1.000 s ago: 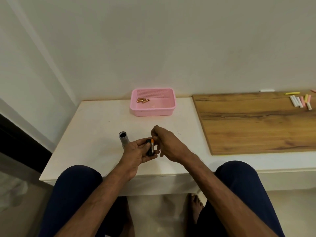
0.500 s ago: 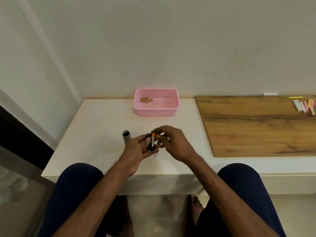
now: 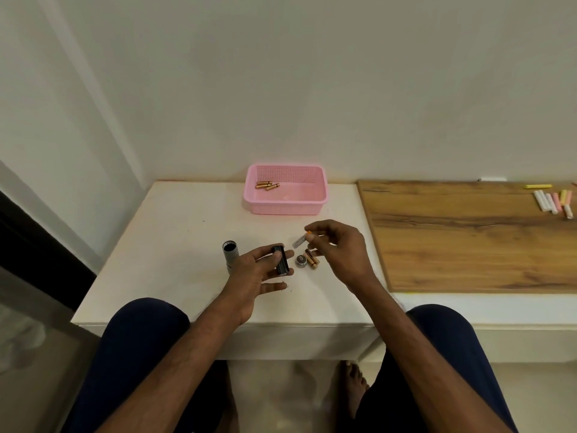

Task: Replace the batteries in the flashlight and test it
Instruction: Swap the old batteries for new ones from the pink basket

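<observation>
While I sit at the white surface (image 3: pixel 175 245), my left hand (image 3: pixel 254 271) keeps a loose grip on the black cylindrical battery holder (image 3: pixel 280 259), fingers curled around it. My right hand (image 3: pixel 335 248) pinches a slim battery with an orange tip (image 3: pixel 301 240) between thumb and fingertips (blurred, so I can't read its markings), held above the surface at two o'clock from the holder. Between my hands lie two copper-coloured batteries (image 3: pixel 311 258) touching the small round grey end cap (image 3: pixel 301 260). At nine o'clock from my left hand stands the silver flashlight tube (image 3: pixel 231 254), open end up. At twelve o'clock sits the pink plastic basket (image 3: pixel 285 207), with more copper batteries (image 3: pixel 267 185) inside.
</observation>
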